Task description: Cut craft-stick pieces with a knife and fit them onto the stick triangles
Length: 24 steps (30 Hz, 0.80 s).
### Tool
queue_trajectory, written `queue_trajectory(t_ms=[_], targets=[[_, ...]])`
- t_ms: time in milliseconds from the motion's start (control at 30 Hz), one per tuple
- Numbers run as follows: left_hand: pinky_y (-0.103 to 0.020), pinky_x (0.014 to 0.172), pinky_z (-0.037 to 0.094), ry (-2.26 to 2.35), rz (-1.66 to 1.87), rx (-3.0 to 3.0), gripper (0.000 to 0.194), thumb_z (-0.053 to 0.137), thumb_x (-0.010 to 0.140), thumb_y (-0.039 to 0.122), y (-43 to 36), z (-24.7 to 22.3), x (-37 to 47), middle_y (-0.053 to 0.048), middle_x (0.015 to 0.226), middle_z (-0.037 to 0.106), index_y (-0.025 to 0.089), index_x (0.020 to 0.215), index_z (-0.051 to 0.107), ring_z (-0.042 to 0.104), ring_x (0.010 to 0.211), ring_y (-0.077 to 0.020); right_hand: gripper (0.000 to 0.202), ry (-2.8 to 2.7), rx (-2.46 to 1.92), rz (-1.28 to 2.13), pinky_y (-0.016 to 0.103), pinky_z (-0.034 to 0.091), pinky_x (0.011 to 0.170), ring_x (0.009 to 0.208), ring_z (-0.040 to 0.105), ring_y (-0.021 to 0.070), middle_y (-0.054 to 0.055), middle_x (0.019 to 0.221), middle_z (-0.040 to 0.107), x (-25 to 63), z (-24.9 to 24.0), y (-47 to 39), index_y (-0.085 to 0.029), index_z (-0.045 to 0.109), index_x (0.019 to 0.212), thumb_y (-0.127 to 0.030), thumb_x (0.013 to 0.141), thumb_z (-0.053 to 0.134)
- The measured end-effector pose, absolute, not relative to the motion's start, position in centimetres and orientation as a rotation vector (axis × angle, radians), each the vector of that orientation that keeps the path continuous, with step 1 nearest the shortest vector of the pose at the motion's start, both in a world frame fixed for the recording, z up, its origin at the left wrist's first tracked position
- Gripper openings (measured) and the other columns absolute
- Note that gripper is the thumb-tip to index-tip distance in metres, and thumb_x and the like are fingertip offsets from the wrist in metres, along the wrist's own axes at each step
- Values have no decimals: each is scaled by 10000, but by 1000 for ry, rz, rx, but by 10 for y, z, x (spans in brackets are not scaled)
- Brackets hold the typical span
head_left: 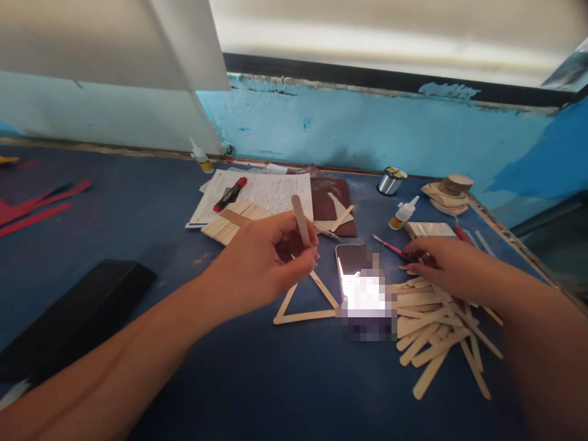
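Pinched upright between the thumb and fingers of my left hand [280,251] is a wooden craft stick [301,220]. Below that hand, a triangle of craft sticks [305,317] lies flat on the table. My right hand [441,260] has its fingers curled at the near end of a thin pink tool [389,245] with a pointed, pale tip; the rest of it is hidden. Just under the right hand spreads a loose pile of craft sticks [432,343]. Between the hands lies a phone [351,260] with a bright, partly blurred screen.
Behind are printed papers [275,187], a red-capped marker [230,195], a stick panel [215,229] and a brown sheet [337,191]. Glue bottles [404,213] [202,158], a wire spool [392,181] and wood slices [448,193] stand near the wall. A black case [87,312] lies left.
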<state>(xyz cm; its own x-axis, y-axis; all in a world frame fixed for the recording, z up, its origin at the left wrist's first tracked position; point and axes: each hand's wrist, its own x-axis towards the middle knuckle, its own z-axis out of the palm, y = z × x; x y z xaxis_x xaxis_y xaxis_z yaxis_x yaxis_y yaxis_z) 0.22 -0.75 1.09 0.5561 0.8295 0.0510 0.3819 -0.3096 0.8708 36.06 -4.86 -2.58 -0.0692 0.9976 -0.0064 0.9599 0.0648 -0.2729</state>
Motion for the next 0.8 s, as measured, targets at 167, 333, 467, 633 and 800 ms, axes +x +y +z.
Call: queue_trajectory(t_ms=[167, 333, 467, 633, 800], targets=[[-255, 613, 531, 977, 685, 1766, 162, 722, 870, 314, -8, 13, 7, -44, 851, 741, 164, 911, 681, 695, 741, -171, 141, -2197, -2120, 249, 295, 373, 434, 471, 618, 200, 44, 631, 700, 349, -38, -43, -226, 701, 855, -353, 886, 648], [-256, 624, 557, 1053, 722, 1593, 152, 801, 798, 307, -7, 12, 12, -27, 761, 749, 175, 855, 749, 710, 721, -171, 147, -2165, -2055, 237, 299, 374, 416, 395, 574, 168, 15, 556, 664, 347, -31, -46, -234, 678, 824, -310, 927, 604], [-298, 726, 599, 989, 816, 1483, 143, 829, 767, 288, -9, 4, 16, -32, 841, 788, 194, 863, 780, 737, 805, -189, 218, -1860, -1888, 653, 297, 446, 450, 497, 634, 177, 26, 642, 705, 317, -17, -51, -227, 635, 883, -366, 1005, 520], [-294, 704, 592, 935, 831, 1595, 178, 807, 823, 344, -17, -3, 18, -36, 844, 806, 212, 942, 819, 741, 783, -196, 219, -1333, -1292, 1384, 249, 374, 462, 543, 470, 97, 71, 964, 744, 255, -8, -65, -203, 587, 970, -421, 993, 577], [-310, 834, 595, 793, 663, 1684, 253, 753, 886, 327, -22, -1, 16, -40, 1038, 811, 234, 1118, 791, 751, 956, -216, 250, -1120, -1221, 1445, 188, 330, 457, 528, 409, 64, -44, 731, 582, 234, -12, -75, -220, 631, 1055, -409, 921, 726]])
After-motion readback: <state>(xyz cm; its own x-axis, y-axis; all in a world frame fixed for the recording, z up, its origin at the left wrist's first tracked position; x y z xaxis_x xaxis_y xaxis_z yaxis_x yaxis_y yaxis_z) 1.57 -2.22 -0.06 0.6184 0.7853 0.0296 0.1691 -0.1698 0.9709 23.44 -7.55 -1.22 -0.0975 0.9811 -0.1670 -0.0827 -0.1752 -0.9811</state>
